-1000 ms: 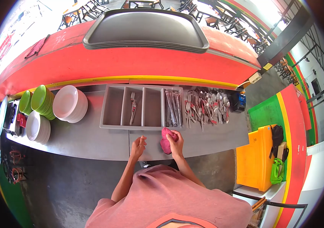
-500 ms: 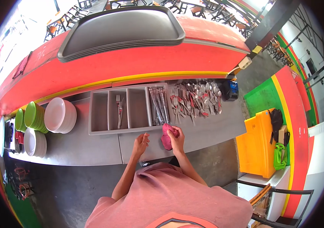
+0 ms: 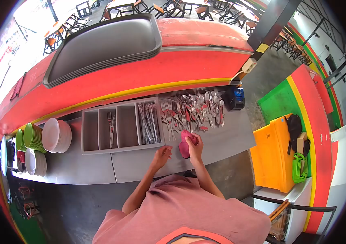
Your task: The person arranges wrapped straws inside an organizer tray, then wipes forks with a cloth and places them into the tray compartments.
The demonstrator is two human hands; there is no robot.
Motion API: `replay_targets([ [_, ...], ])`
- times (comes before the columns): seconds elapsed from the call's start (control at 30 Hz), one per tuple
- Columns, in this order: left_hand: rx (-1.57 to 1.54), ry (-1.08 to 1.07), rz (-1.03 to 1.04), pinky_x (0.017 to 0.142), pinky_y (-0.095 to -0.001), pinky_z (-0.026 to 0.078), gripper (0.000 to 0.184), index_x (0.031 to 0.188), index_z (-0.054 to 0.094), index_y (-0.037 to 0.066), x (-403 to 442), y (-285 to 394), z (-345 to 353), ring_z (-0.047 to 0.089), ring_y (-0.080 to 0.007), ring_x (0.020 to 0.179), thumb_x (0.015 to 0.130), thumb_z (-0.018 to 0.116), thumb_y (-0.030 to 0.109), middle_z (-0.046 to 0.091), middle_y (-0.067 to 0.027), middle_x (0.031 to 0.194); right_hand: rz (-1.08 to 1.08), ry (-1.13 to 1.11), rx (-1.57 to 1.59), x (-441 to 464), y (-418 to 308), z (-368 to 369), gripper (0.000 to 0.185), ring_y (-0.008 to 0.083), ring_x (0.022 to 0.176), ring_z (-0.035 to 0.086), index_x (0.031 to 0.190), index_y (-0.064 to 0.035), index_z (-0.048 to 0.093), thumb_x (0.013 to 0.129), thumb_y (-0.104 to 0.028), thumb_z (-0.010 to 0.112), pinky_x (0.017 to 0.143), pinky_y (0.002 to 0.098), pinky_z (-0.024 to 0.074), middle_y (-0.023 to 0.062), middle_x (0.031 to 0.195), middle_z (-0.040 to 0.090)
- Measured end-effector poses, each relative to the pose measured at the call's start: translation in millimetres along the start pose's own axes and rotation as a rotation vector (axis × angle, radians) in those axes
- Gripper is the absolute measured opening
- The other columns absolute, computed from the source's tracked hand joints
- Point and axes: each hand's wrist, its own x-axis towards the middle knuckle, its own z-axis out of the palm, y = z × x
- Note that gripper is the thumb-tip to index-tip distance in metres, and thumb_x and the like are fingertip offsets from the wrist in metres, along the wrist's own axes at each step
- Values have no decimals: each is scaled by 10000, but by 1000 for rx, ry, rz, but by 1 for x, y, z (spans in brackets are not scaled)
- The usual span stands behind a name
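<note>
A crumpled dark pink cloth [image 3: 184,149] is gripped in my right hand [image 3: 195,147], low in front of the loose cutlery. My left hand [image 3: 163,155] hovers by the near right corner of a grey cutlery tray [image 3: 120,149], fingers loosely curled and apart, with nothing visible in it. Inside the tray, one compartment holds a few forks [image 3: 111,128], and the rightmost holds many wrapped utensils [image 3: 148,124]. To the right of the tray, a spread-out pile of forks and spoons [image 3: 195,112] lies on the metal counter [image 3: 140,164].
Stacked dark serving trays [image 3: 108,44] rest on the red ledge behind. Pink plates [image 3: 57,136], green bowls [image 3: 33,136] and white bowls [image 3: 36,162] stand at the left. A blue-black box [image 3: 236,98] sits at the counter's right end, and a yellow bin [image 3: 272,154] stands beyond it.
My view has turned slightly right. Both hands have shifted right relative to the cutlery tray, the right one carrying the cloth closer to the loose cutlery.
</note>
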Motion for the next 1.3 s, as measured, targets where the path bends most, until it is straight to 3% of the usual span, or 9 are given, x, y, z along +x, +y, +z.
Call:
replay_targets([
  [0.23,12,42,-13,698,-310,563,303,1153,590,-20,18,-7,60,678,-203,848,972,589,224,646,-127,931,42,-41,23,28,-7,-37,308,95,895,574,1089,-17,632,827,-109,767,813,242,458,19,978,637],
  [0.33,281,-43,188,759,-347,565,392,1225,524,-12,31,-25,79,661,-270,917,940,638,231,595,-198,1080,50,-43,21,42,-8,-58,317,99,898,580,1096,-19,632,825,-110,770,814,245,463,22,984,641],
  [0.43,444,40,355,800,-403,553,500,1304,443,19,47,-43,105,613,-355,1001,902,670,209,498,-243,1210,43,-15,62,57,0,-80,322,103,900,591,1098,-22,632,823,-109,774,810,246,471,28,990,649],
  [0.53,877,398,460,809,-447,538,567,1346,394,42,68,-51,121,563,-401,1065,879,673,205,447,-244,1251,63,15,112,68,3,-98,326,105,891,602,1102,-25,629,822,-107,775,800,249,480,32,987,655],
  [0.63,872,448,172,782,-486,531,530,1298,419,40,83,-45,133,550,-418,1086,865,669,216,463,-227,1226,105,28,132,73,2,-119,328,106,878,608,1106,-28,625,822,-102,773,790,252,486,34,975,658],
  [0.83,937,369,29,736,-520,530,347,1114,463,53,110,-48,130,612,-420,963,878,651,225,529,-169,1104,67,56,126,73,-9,-140,324,103,876,607,1099,-23,618,819,-86,769,782,249,488,37,975,656],
  [1.03,939,339,-2,714,-524,517,299,1082,460,62,119,-59,122,619,-417,931,869,635,176,527,-173,1111,79,63,155,67,0,-148,309,99,877,605,1094,-11,605,825,-64,748,778,245,487,39,983,648],
  [1.23,881,397,368,850,-517,485,573,1345,404,99,119,-43,129,501,-447,1141,847,665,209,423,-224,1284,90,70,209,61,-5,-150,308,92,859,606,1097,-9,601,826,-54,740,769,235,486,36,970,646],
  [1.3,899,356,328,940,-543,428,665,1425,365,150,123,-30,138,414,-467,1236,846,675,257,338,-226,1403,85,80,210,62,-2,-152,294,100,859,606,1082,-8,606,823,-58,736,764,242,487,45,968,644],
])
